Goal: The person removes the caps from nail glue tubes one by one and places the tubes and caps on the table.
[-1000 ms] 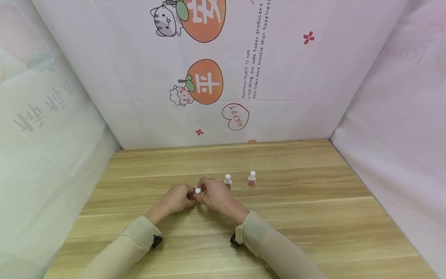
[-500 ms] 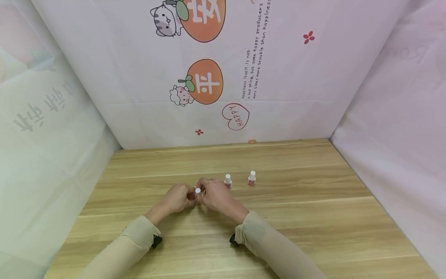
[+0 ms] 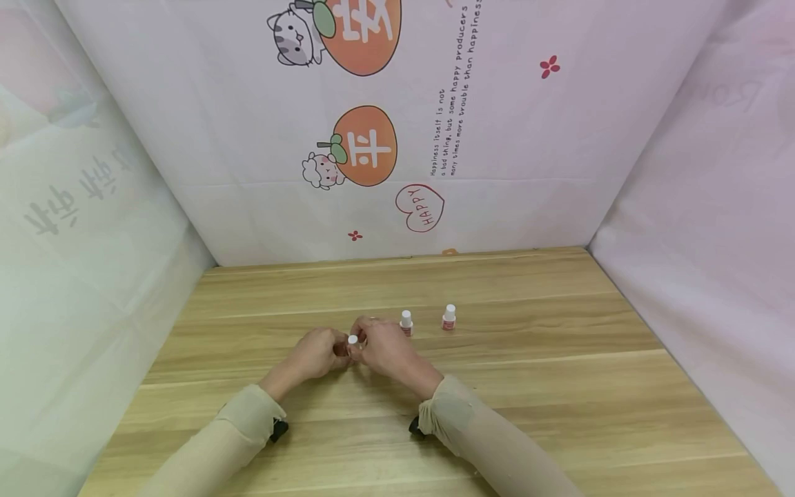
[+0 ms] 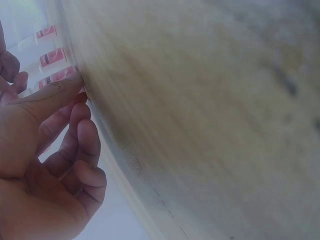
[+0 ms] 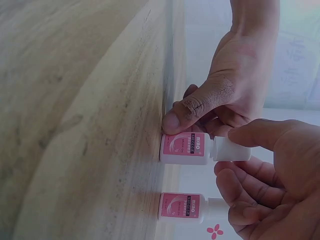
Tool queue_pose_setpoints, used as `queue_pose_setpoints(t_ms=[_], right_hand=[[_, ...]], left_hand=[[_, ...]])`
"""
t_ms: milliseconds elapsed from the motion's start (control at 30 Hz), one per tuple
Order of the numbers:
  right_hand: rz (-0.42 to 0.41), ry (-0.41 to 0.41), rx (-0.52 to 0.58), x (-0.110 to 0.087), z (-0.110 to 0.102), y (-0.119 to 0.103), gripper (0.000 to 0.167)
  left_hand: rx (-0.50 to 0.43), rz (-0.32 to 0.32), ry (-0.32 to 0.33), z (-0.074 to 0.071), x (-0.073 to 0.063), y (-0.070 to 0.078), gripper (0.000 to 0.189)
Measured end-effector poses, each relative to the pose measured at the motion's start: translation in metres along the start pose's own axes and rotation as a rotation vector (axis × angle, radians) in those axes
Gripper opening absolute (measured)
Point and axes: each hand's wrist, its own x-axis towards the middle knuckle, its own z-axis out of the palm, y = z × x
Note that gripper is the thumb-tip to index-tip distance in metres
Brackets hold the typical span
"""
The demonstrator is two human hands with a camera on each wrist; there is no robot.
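Observation:
A small white nail glue bottle (image 5: 184, 148) with a pink label stands upright on the wooden table, its white cap (image 3: 352, 339) showing between both hands. My left hand (image 3: 315, 353) holds the bottle's body low down, the thumb lying against its side near the tabletop. From the other side, my right hand (image 3: 386, 346) pinches the cap (image 5: 231, 149) between thumb and fingers. In the left wrist view, the left hand (image 4: 45, 155) partly covers the bottle (image 4: 57, 77), and the right hand (image 4: 9, 67) appears at the edge.
Two similar capped glue bottles stand upright to the right: one (image 3: 406, 323) just behind the right hand, another (image 3: 449, 317) farther right. The wood-grain table (image 3: 528, 386) meets a printed white back wall (image 3: 497, 207), with pale walls on both sides.
The right hand's fingers have shifted very slightly at the cap. The left hand and all the bottles stay in place.

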Motion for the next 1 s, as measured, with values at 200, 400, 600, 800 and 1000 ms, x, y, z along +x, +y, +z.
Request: queue_pose_setpoints(t_ms=[200,400,600,800,1000], right_hand=[[-0.009,0.009,-0.004,-0.0012,0.0003,-0.0004,0.022],[0.008,0.025,0.022,-0.0007,0.0014,0.0005,0.023],[-0.01,0.028,0.006,-0.0007,0.0021,0.0003,0.02],[-0.023,0.029,-0.025,-0.0012,0.0029,0.0,0.023],[-0.003,0.014,0.0,-0.0014,0.0009,-0.0006,0.027]], left_hand=[[-0.006,0.003,0.002,0.0002,-0.0003,-0.0002,0.018],[-0.008,-0.001,-0.001,0.0,-0.0001,-0.0005,0.019],[0.003,-0.006,0.001,0.0006,0.0003,-0.0011,0.018],[-0.007,0.0,-0.002,0.0007,0.0006,-0.001,0.018],[-0.007,-0.003,-0.007,-0.0006,0.0007,-0.0009,0.018]])
